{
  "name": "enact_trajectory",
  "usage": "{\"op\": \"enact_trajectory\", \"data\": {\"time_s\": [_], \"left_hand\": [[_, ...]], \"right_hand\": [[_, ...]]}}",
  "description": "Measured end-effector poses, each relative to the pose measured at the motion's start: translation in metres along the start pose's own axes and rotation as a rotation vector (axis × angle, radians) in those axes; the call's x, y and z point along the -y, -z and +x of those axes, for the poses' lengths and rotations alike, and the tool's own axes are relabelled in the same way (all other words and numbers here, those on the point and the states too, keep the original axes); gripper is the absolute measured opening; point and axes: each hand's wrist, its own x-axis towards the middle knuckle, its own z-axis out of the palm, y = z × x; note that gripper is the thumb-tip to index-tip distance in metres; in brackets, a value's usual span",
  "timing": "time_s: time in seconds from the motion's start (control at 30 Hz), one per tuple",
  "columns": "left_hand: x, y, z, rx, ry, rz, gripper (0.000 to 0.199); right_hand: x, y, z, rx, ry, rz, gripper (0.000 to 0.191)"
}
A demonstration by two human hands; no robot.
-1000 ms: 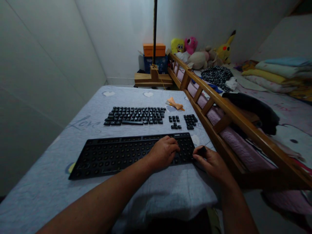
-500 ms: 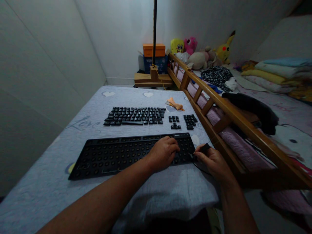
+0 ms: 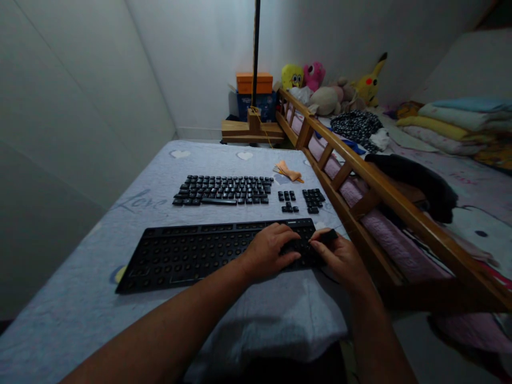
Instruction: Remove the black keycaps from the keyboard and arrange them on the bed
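Note:
A black keyboard (image 3: 180, 253) with its keycaps off lies across the front of the cloth-covered surface, bare round switch spots showing. On its right part rests my left hand (image 3: 272, 248), thumb and forefinger apart, holding nothing visible. My right hand (image 3: 338, 256) pinches a small black tool (image 3: 328, 236) over the number-pad end; its tip is too small to make out. Behind the keyboard, the removed black keycaps (image 3: 224, 189) are laid out in keyboard order. Smaller groups of keycaps, the arrow cluster (image 3: 289, 208) and number-pad block (image 3: 314, 200), sit to their right.
An orange cloth (image 3: 288, 170) lies behind the keycaps. A wooden bed rail (image 3: 344, 154) runs along the right side, close to my right hand. A black pole (image 3: 256, 53) on a wooden base (image 3: 240, 129) stands at the back, near an orange box (image 3: 254, 82).
My right hand has moved left with the black tool, further over the number pad. My left thumb and forefinger have spread apart. The view has shifted slightly.

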Motion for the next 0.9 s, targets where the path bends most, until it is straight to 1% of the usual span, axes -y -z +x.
{"op": "enact_trajectory", "data": {"time_s": [0.1, 0.23, 0.33, 0.47, 0.6, 0.73, 0.9], "left_hand": [[0.000, 0.000, 0.000, -0.011, 0.004, -0.003, 0.030], [0.002, 0.000, 0.001, -0.036, 0.019, 0.018, 0.021], [0.003, -0.001, 0.001, -0.061, 0.045, 0.021, 0.017], [0.003, -0.001, 0.002, -0.089, 0.077, 0.020, 0.017], [0.002, -0.002, 0.002, -0.147, 0.111, 0.036, 0.013], [0.002, -0.002, 0.003, -0.196, 0.117, 0.045, 0.014], [0.000, -0.001, 0.003, -0.216, 0.119, 0.063, 0.013]], "right_hand": [[0.005, -0.010, 0.003, 0.008, 0.020, -0.013, 0.013], [0.008, -0.018, 0.006, 0.000, 0.030, -0.002, 0.013], [0.009, -0.020, 0.008, -0.009, 0.026, 0.018, 0.012], [0.010, -0.023, 0.009, -0.025, 0.029, 0.050, 0.011], [0.011, -0.027, 0.010, -0.046, 0.044, 0.061, 0.010], [0.012, -0.030, 0.010, -0.082, 0.069, 0.041, 0.008], [0.014, -0.034, 0.010, -0.139, 0.060, 0.013, 0.007]]}}
